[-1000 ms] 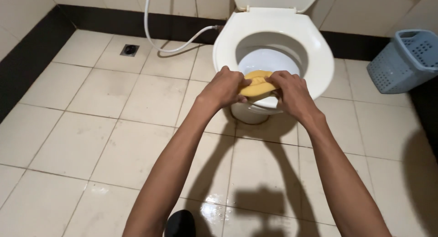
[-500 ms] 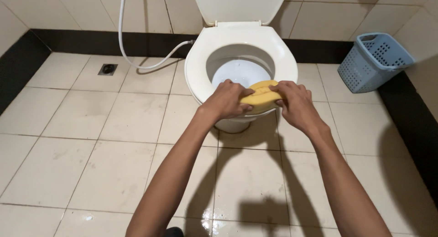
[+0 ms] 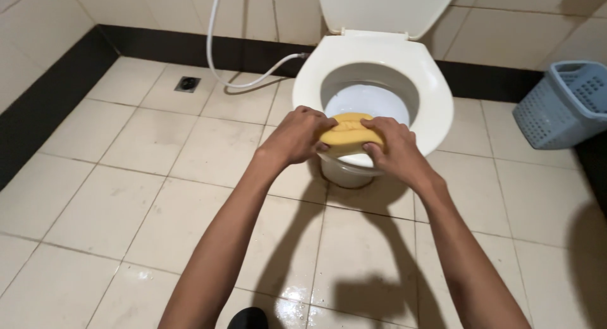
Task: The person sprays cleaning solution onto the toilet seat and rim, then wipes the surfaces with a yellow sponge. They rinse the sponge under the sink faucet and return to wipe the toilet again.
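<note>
you look down at a pale tiled floor (image 3: 95, 202) with wet, shiny patches close to you and a dark band along the foot of the walls. ahead stands a white toilet (image 3: 436, 107), its lid raised, the rim bare and the bowl holding clear water. a blue plastic basket (image 3: 566, 104) sits against the wall to the right, a white hose (image 3: 218, 57) and a floor drain (image 3: 187, 83) to the left. your left hand (image 3: 294, 136) and right hand (image 3: 395, 152) both have their fingers curled tight around a yellow sponge (image 3: 349, 134), squeezed between them over the front edge of the rim. judging by this, the wiping looks under way; how much of the rim is done cannot be told.
</note>
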